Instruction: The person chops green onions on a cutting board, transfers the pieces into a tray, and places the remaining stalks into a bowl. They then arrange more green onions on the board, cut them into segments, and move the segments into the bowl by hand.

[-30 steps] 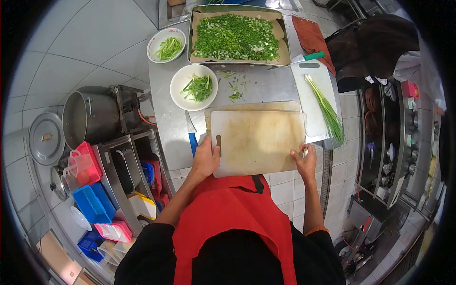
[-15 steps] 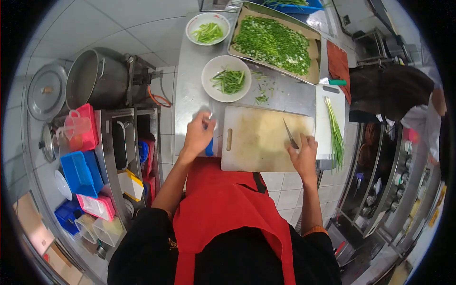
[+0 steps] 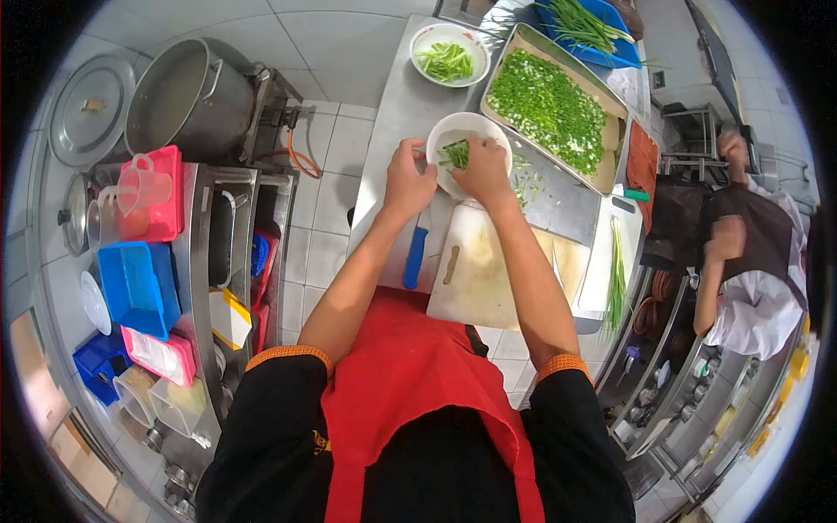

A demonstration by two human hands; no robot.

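So from my seat, I've got the right hand (image 3: 484, 174) down inside a smooth, round white bowl (image 3: 455, 127), fingers bent at the cut green strips (image 3: 452, 155); can't tell if they're pinched or just touched. Left hand (image 3: 410, 181) is half curled at the bowl's left rim, and I can't make out whether it's gripping that. The strips look slim and slick, bunched on the bowl's left side. Behind it there's a rectangular metal tray (image 3: 498, 98), paper lined, heaped with fine, crumbly-looking chopped greens (image 3: 549, 109). Nearer me, a flat, stained plastic board (image 3: 471, 275) and a blue handle (image 3: 415, 259) lie on the shiny steel table (image 3: 377, 187).
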